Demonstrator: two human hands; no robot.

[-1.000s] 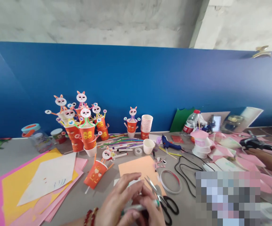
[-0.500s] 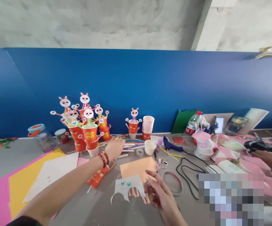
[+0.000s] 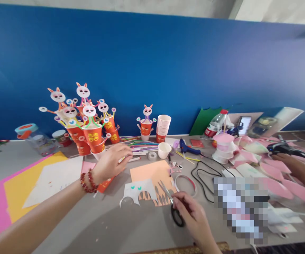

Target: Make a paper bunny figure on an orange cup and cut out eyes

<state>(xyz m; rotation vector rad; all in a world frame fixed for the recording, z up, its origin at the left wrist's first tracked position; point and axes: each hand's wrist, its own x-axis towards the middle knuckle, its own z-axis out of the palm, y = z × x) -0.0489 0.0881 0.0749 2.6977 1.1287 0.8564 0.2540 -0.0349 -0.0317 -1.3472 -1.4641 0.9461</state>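
My left hand (image 3: 112,160), with a red bead bracelet (image 3: 89,180), is above the table with its fingers curled. A slim pale thing shows at its fingertips, too small to name. Just beyond lie a white marker with a red end (image 3: 133,159) and colored pipe cleaners (image 3: 147,143). Under this hand is a flattened red paper cup piece (image 3: 106,184). In my right hand (image 3: 191,213) are black-handled scissors (image 3: 177,215), pinched near the pivot, the blades pointing away. Below the blades lie orange paper (image 3: 144,171) with cut-out slots and a white cut sheet (image 3: 127,187) with two green heart shapes.
Rabbit-faced red cups (image 3: 92,137) stand at the back left, with a cup stack (image 3: 163,127) further right. A blue glue gun (image 3: 190,148) and its black cable lie right of the white cup (image 3: 164,150). Another person's hand (image 3: 287,162) is at the right among pink pieces.
The view has tilted down. My left hand has drawn back from the pipe cleaners toward the left. My right hand has moved slightly right and now holds scissors that did not show before.
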